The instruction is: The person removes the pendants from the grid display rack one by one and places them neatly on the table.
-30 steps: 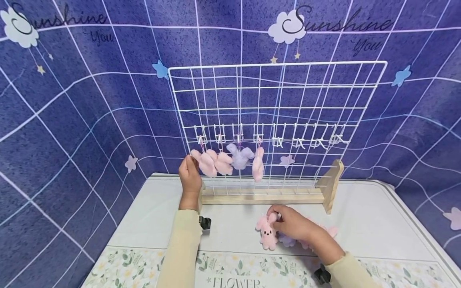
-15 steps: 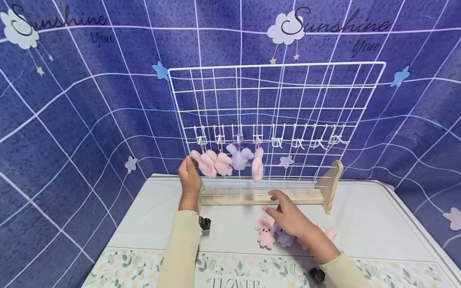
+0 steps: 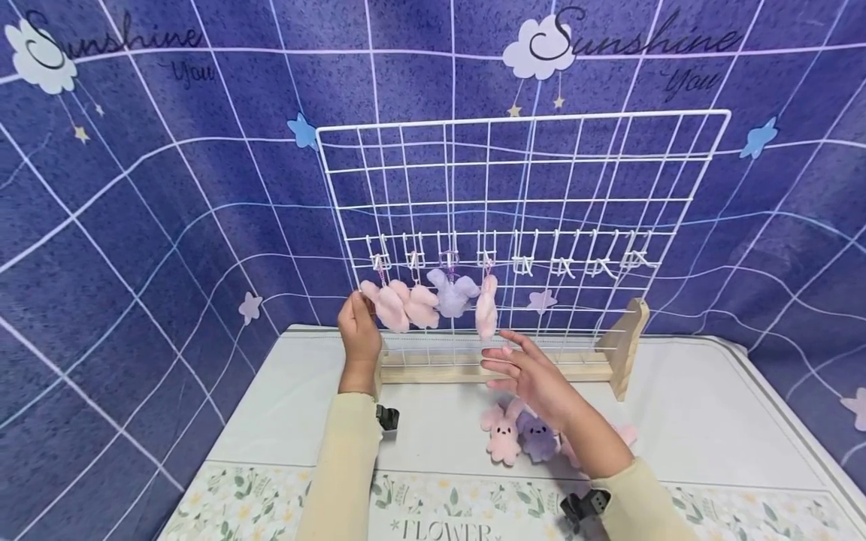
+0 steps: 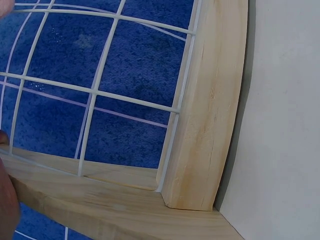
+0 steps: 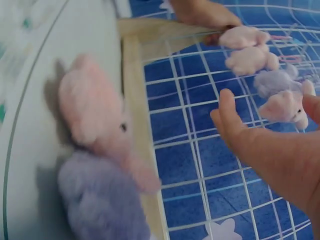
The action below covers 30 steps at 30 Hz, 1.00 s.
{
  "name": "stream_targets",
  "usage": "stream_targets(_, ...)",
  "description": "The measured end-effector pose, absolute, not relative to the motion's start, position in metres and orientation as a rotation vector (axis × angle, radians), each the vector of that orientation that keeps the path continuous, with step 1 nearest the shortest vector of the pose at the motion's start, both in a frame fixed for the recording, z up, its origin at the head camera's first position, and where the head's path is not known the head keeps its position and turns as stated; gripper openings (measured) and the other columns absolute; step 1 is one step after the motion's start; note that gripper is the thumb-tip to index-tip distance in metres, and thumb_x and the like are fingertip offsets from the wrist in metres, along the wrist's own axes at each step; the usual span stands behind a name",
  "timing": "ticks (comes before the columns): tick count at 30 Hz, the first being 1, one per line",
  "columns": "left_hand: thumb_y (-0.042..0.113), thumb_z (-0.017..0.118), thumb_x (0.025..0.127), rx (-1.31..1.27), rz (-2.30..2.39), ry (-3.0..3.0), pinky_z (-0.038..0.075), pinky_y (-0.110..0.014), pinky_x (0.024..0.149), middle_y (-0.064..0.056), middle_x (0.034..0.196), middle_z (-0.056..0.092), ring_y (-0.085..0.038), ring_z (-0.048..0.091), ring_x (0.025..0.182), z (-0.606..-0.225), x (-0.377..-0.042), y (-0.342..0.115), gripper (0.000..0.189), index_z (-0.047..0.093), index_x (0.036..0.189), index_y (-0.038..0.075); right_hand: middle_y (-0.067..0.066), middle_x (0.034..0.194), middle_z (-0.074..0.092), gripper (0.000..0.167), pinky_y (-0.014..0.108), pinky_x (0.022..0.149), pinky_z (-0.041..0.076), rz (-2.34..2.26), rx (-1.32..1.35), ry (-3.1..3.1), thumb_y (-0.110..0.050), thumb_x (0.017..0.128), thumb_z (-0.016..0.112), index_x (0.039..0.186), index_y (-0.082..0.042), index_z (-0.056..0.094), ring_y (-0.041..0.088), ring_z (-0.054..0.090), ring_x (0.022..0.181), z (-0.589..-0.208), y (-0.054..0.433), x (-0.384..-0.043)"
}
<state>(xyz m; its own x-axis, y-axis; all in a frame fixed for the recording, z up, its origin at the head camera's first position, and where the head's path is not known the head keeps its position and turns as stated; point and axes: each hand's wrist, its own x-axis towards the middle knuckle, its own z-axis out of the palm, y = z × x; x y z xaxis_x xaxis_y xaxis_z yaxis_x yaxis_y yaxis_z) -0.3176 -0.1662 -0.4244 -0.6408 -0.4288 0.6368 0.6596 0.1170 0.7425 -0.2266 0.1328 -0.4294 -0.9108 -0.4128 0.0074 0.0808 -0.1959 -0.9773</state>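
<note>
My left hand grips the left side of a white wire grid rack, whose base is wooden. Four hooks' worth of plush hangs at the left: pink bunny plush keychains, a purple plush keychain, and a side-turned pink bunny plush keychain. Just below and right of that last one, my right hand is raised with fingers spread and nothing held. In the right wrist view its thumb overlaps the pink plush keychain. On the table lie a pink bunny plush and a purple plush.
Several bare hooks line the grid's right half. More pink plush lies partly hidden under the right forearm. A wooden upright supports the rack's right end. Behind it hangs a blue patterned cloth.
My right hand has let go of the pink bunny plush on the table and risen up and left toward the hanging plush keychains, fingers spreading. The left hand stays on the rack.
</note>
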Motion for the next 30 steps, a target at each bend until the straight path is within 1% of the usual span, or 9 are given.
stream_targets(3,0.002,0.037,0.112,-0.247,-1.633,-1.576,0.042,-0.015,0.062,0.016,0.071,0.052,0.000,0.050,0.066,-0.424,-0.316,-0.165,0.040,0.054,0.076,0.002,0.032,0.166,0.032,0.061,0.042,0.112,0.054,-2.245,-0.477,1.512,-0.030,0.116,0.035,0.165,-0.011,0.004,0.031,0.055,0.144,-0.427,0.136,-0.228)
stream_targets(7,0.003,0.036,0.112,-0.227,-1.600,-1.584,0.041,-0.014,0.062,0.015,0.071,0.051,0.001,0.049,0.065,-0.433,-0.326,-0.168,0.039,0.051,0.079,-0.011,0.034,0.173,0.004,0.061,0.042,0.117,0.049,-2.307,-0.565,1.130,-0.032,0.117,0.025,0.166,-0.019,-0.007,0.037,0.049,0.149,-0.425,0.139,-0.231)
stream_targets(10,0.003,0.035,0.112,-0.209,-1.592,-1.583,0.041,-0.012,0.062,0.012,0.070,0.050,-0.001,0.049,0.064,-0.442,-0.337,-0.171,0.040,0.050,0.080,-0.015,0.031,0.174,-0.006,0.060,0.041,0.120,0.046,-2.326,-0.589,0.908,-0.031,0.117,0.019,0.168,-0.026,-0.011,0.041,0.043,0.153,-0.424,0.140,-0.232)
stream_targets(12,0.004,0.035,0.113,-0.210,-1.590,-1.581,0.040,-0.012,0.061,0.010,0.070,0.049,-0.005,0.047,0.063,-0.445,-0.341,-0.173,0.041,0.050,0.079,-0.015,0.030,0.174,-0.008,0.058,0.040,0.120,0.047,-2.342,-0.598,0.828,-0.031,0.116,0.017,0.169,-0.027,-0.008,0.041,0.043,0.153,-0.423,0.141,-0.232)
stream_targets(16,0.006,0.038,0.113,-0.237,-1.587,-1.570,0.038,-0.014,0.060,0.008,0.069,0.047,-0.006,0.046,0.062,-0.448,-0.344,-0.174,0.042,0.048,0.077,-0.013,0.028,0.175,-0.003,0.053,0.036,0.119,0.048,-2.379,-0.610,0.752,-0.029,0.117,0.018,0.169,-0.022,0.009,0.038,0.048,0.151,-0.422,0.143,-0.231)
stream_targets(21,0.012,0.038,0.114,-0.266,-1.575,-1.577,0.037,-0.015,0.059,0.012,0.069,0.047,-0.002,0.045,0.062,-0.449,-0.344,-0.176,0.044,0.047,0.077,-0.011,0.021,0.168,0.027,0.046,0.035,0.122,0.044,-2.410,-0.661,0.700,-0.022,0.115,0.022,0.156,-0.012,0.040,0.037,0.049,0.150,-0.422,0.143,-0.230)
stream_targets(23,0.013,0.038,0.114,-0.262,-1.572,-1.583,0.038,-0.015,0.058,0.012,0.069,0.048,-0.007,0.045,0.062,-0.450,-0.344,-0.177,0.045,0.047,0.077,-0.012,0.016,0.164,0.036,0.045,0.037,0.124,0.042,-2.418,-0.690,0.686,-0.020,0.115,0.023,0.150,-0.009,0.049,0.038,0.049,0.150,-0.422,0.143,-0.230)
stream_targets(28,0.012,0.037,0.114,-0.263,-1.576,-1.585,0.039,-0.015,0.059,0.011,0.069,0.048,-0.007,0.046,0.063,-0.448,-0.343,-0.176,0.044,0.048,0.078,-0.012,0.016,0.168,0.038,0.045,0.040,0.126,0.039,-2.450,-0.752,0.664,-0.016,0.114,0.025,0.144,-0.009,0.058,0.040,0.045,0.152,-0.422,0.141,-0.231)
stream_targets(30,0.011,0.037,0.114,-0.268,-1.582,-1.580,0.038,-0.015,0.059,0.011,0.069,0.048,-0.002,0.045,0.063,-0.447,-0.342,-0.176,0.044,0.048,0.078,-0.011,0.016,0.168,0.037,0.044,0.040,0.124,0.041,-2.464,-0.760,0.656,-0.015,0.113,0.027,0.144,-0.010,0.058,0.040,0.044,0.153,-0.423,0.141,-0.231)
